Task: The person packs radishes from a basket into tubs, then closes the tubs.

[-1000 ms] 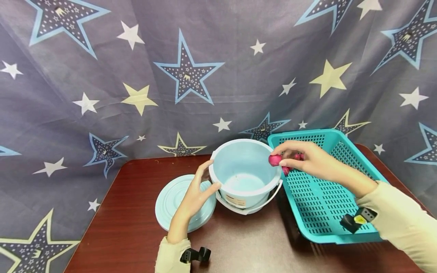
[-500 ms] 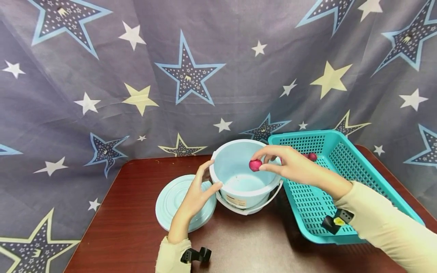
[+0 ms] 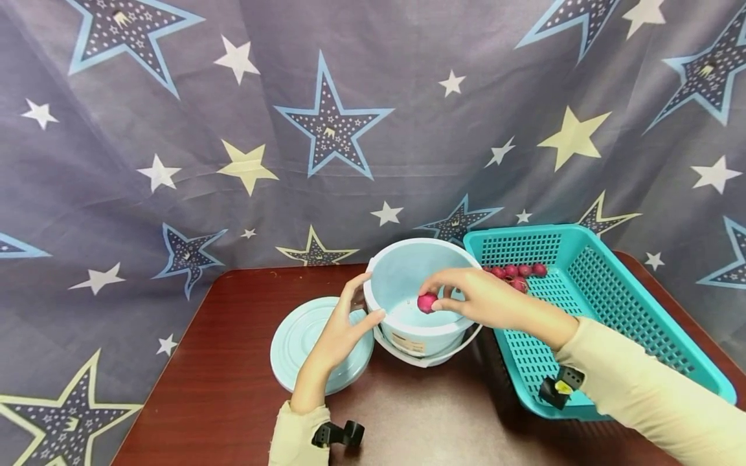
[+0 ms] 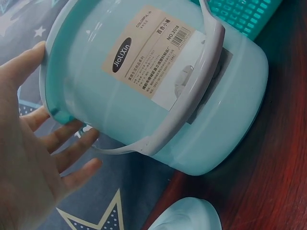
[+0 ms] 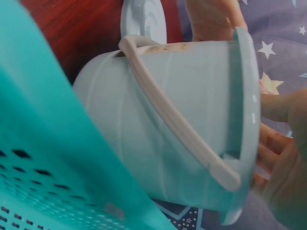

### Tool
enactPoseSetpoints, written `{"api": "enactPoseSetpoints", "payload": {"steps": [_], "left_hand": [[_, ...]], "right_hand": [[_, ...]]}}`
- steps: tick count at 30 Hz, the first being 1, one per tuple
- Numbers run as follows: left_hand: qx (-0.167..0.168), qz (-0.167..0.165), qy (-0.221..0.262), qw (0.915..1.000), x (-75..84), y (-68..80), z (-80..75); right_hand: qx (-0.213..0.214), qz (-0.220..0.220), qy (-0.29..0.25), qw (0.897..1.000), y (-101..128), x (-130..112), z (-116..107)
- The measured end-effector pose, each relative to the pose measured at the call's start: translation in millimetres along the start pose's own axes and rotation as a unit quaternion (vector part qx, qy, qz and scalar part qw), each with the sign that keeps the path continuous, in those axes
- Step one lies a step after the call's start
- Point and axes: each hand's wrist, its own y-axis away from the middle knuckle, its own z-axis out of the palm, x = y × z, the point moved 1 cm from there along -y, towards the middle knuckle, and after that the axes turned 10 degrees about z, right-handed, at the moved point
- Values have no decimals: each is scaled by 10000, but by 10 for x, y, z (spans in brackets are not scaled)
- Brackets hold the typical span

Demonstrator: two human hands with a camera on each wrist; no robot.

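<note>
With our right hand (image 3: 473,298) pinching the round red radish (image 3: 427,303) at the mouth of the pale-blue plastic bucket (image 3: 395,279), let's lower it gently while our left hand (image 3: 342,329), fingers spread, steadies the bucket's left side.

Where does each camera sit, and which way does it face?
Head: on the head, facing forward and down at the bucket; left hand, right hand, sleeves show.
Left wrist: on that wrist, facing the bucket's label; left hand shows.
Right wrist: on that wrist, facing the bucket past the basket; both hands show.
Both wrist views share the handle and part of the lid.
</note>
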Motion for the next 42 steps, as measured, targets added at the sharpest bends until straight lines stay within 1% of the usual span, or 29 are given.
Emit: {"api": "enactPoseSetpoints", "payload": {"steps": [9, 12, 18, 24, 28, 31, 37, 42], "left_hand": [[-81, -114, 56, 9999, 16, 6, 3], [-140, -143, 90, 9998, 27, 1, 11], [-177, -135, 119, 9997, 30, -10, 18], [-164, -164, 70, 9997, 41, 6, -3], [-158, -90, 75, 9998, 38, 8, -7], [-164, -44, 110, 9998, 33, 7, -8], [-173, -27, 119, 9998, 14, 2, -17], [-173, -44, 150, 9997, 10, -2, -14]], "right_hand": [[-173, 161, 228, 9995, 18, 42, 111], [-112, 216, 298, 9993, 38, 46, 107], [75, 276, 227, 9993, 38, 84, 79], [404, 520, -127, 9977, 37, 64, -67], [658, 688, -236, 9952, 74, 54, -205], [725, 871, -385, 9928, 123, 64, -308], [985, 934, -290, 9903, 235, 163, -459], [1098, 1042, -274, 9881, 322, 294, -493]]}}
